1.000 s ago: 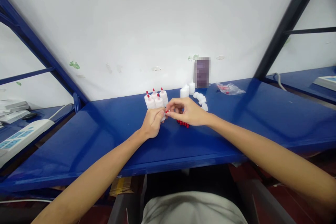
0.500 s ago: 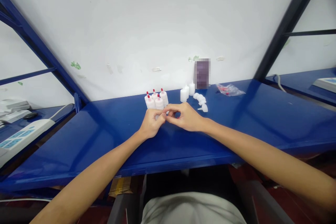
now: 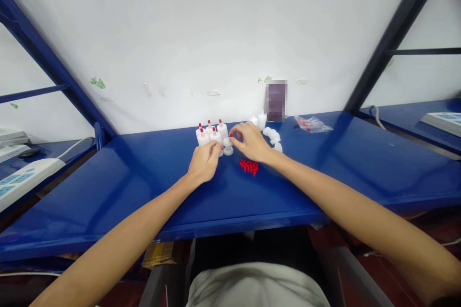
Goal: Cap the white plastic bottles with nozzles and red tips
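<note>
Against the wall (image 3: 216, 33), on a blue table (image 3: 173, 201), one bottle (image 3: 221, 153) is gripped by the left hand (image 3: 203, 163) beside capped bottles (image 3: 203, 139); a red cap (image 3: 231, 135) is pinched by the right hand (image 3: 251, 141) near loose caps (image 3: 249, 167).

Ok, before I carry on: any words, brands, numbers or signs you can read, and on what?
None can be read.
White bottles: no print can be made out.
Red caps: too small to tell.
Plastic bag: too small to tell.
Power strip: too blurred.
Dark upright object: pixelated.
</note>
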`<action>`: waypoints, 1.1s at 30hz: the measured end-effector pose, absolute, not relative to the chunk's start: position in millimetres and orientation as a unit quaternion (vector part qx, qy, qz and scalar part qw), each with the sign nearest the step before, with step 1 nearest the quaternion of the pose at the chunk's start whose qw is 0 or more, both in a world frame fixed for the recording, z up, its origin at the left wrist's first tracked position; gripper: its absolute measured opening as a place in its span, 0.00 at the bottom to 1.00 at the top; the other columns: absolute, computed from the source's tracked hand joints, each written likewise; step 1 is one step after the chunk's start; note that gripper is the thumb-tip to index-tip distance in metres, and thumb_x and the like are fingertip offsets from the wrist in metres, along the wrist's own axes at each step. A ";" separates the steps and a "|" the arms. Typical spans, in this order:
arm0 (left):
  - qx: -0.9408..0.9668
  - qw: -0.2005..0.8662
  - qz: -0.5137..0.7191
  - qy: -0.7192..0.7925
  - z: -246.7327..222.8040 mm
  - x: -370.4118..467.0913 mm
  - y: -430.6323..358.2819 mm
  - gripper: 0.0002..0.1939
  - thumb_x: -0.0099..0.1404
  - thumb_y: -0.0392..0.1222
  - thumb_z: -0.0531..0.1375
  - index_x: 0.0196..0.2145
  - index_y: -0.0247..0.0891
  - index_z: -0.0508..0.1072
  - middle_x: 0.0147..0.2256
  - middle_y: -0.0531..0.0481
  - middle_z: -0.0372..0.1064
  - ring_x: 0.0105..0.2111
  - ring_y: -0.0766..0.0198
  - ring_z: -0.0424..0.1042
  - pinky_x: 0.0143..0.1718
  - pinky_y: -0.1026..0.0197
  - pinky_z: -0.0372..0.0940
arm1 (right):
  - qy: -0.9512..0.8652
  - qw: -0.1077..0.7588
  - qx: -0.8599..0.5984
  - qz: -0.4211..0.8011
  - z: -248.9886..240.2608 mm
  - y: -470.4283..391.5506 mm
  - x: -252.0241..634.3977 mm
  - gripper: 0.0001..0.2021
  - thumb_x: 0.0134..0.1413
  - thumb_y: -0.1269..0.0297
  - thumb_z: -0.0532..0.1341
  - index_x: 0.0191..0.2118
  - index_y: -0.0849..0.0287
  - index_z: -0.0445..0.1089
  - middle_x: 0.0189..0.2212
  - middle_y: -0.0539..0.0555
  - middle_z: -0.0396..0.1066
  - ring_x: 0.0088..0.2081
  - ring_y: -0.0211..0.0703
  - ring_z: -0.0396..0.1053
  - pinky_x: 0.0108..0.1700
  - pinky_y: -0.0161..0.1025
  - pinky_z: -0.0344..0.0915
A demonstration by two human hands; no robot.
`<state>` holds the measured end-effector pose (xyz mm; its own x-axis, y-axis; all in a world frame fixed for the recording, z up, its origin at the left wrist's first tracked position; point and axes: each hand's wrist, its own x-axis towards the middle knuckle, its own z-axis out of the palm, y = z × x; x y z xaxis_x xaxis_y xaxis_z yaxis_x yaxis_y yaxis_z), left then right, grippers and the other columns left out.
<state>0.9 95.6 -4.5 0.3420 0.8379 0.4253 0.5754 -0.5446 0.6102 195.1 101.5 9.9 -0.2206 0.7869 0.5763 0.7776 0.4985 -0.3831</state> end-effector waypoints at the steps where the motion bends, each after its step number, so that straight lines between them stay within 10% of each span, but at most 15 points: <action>1: 0.800 0.171 0.358 0.450 -4.4 0.7 96.0 0.22 0.72 0.51 0.46 0.38 0.37 0.76 0.19 0.54 0.66 0.23 0.62 0.68 0.31 0.62 0.60 | -0.787 0.359 -0.502 0.001 7.5 103.8 193.3 0.07 0.60 0.63 0.58 0.39 0.58 0.73 0.32 0.54 0.69 0.39 0.48 0.61 0.45 0.44 0.56; 6: 0.792 0.156 0.333 0.487 -2.4 0.6 96.6 0.22 0.71 0.52 0.47 0.40 0.38 0.76 0.22 0.51 0.69 0.25 0.60 0.70 0.30 0.62 0.59 | -0.806 0.325 -0.494 -0.005 5.3 104.7 190.8 0.11 0.62 0.62 0.58 0.45 0.57 0.75 0.35 0.56 0.70 0.43 0.50 0.61 0.47 0.46 0.56; 13: 0.810 0.182 0.330 0.449 0.3 0.0 91.8 0.20 0.68 0.47 0.46 0.31 0.37 0.74 0.20 0.52 0.66 0.23 0.62 0.67 0.30 0.62 0.59 | -0.806 0.249 -0.533 0.062 28.7 88.0 213.4 0.22 0.56 0.63 0.57 0.13 0.58 0.57 0.15 0.49 0.56 0.27 0.39 0.58 0.34 0.40 0.54; 19: 0.823 0.292 0.351 0.338 0.0 -1.6 88.4 0.16 0.62 0.44 0.45 0.23 0.36 0.66 0.21 0.52 0.63 0.21 0.66 0.64 0.25 0.64 0.59 | -0.849 0.099 -0.497 0.148 49.7 72.1 242.5 0.06 0.48 0.66 0.61 0.28 0.59 0.75 0.20 0.49 0.69 0.23 0.38 0.64 0.28 0.37 0.56; 23: 0.787 0.343 0.394 0.328 1.0 -2.7 86.7 0.14 0.60 0.43 0.46 0.23 0.36 0.66 0.19 0.53 0.61 0.18 0.67 0.62 0.21 0.65 0.57 | -0.843 0.062 -0.492 0.207 52.8 71.2 250.7 0.14 0.45 0.71 0.60 0.39 0.58 0.78 0.25 0.50 0.75 0.21 0.38 0.68 0.25 0.36 0.60; 33: 0.841 0.238 0.395 0.284 2.7 -0.1 85.8 0.17 0.67 0.42 0.49 0.28 0.35 0.73 0.26 0.50 0.70 0.27 0.64 0.69 0.34 0.63 0.61 | -0.858 0.068 -0.482 0.163 50.9 72.4 247.9 0.12 0.46 0.72 0.62 0.37 0.56 0.79 0.30 0.51 0.78 0.26 0.40 0.70 0.29 0.36 0.62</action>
<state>-0.1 85.8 2.7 0.5274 0.6655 0.5282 0.2893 -0.7252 0.6248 247.9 72.4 50.9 -0.5261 0.8495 -0.0392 0.8050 0.4826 -0.3451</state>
